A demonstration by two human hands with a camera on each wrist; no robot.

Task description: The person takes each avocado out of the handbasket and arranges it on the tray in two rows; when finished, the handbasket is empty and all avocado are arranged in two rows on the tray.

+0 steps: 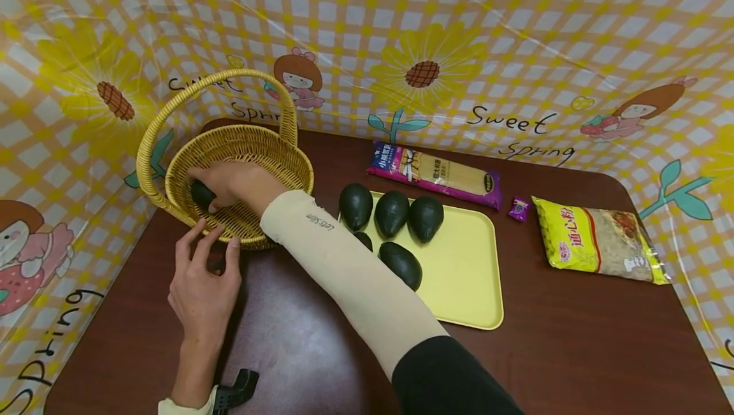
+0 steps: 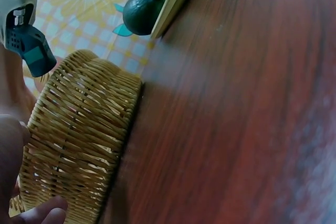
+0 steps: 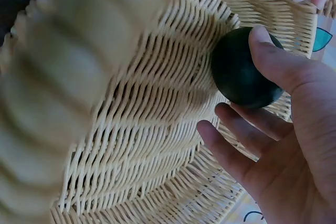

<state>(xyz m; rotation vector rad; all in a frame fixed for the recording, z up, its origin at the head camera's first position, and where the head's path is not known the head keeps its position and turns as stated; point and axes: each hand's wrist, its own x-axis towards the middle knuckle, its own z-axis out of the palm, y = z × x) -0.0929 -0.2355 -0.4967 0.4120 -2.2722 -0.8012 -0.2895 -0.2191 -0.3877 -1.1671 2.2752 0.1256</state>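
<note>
A dark green avocado (image 3: 239, 69) is inside the yellow wicker basket (image 1: 295, 163). My right hand (image 1: 237, 182) reaches down into the basket and grips that avocado, the thumb lying over it and the fingers below in the right wrist view. At the basket's near side, my left hand (image 1: 203, 287) has spread, slightly bent fingers that touch the rim. The left wrist view shows its fingertips (image 2: 52, 205) against the woven wall. Several more avocados (image 1: 392, 214) lie on a pale yellow tray (image 1: 464, 275), one partly hidden behind the right sleeve.
A tall arched handle (image 1: 150, 141) rises over the basket. Behind the tray lies a purple pack of noodles (image 1: 441, 176). A small purple packet (image 1: 518, 209) and a yellow bag of pasta (image 1: 596, 240) are to the right. Patterned cloth (image 1: 344, 32) surrounds the brown table (image 1: 545, 338).
</note>
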